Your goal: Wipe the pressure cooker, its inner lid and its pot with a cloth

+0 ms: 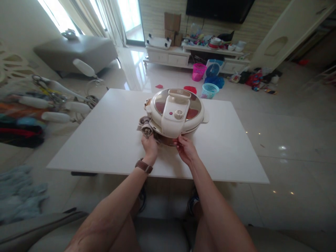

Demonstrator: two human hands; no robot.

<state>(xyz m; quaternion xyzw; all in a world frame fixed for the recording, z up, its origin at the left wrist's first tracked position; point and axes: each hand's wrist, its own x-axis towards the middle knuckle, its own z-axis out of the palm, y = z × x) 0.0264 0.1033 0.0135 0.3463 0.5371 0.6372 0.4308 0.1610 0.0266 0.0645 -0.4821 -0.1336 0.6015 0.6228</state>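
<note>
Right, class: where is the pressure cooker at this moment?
In the head view, the pressure cooker stands centrally on the white table, with the left hand at its near-left edge and the right hand touching its near rim.

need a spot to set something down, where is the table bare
Bare table left and right of the cooker, out to both edges. Crowded at front middle, where left hand and right hand are at its rim.
</note>
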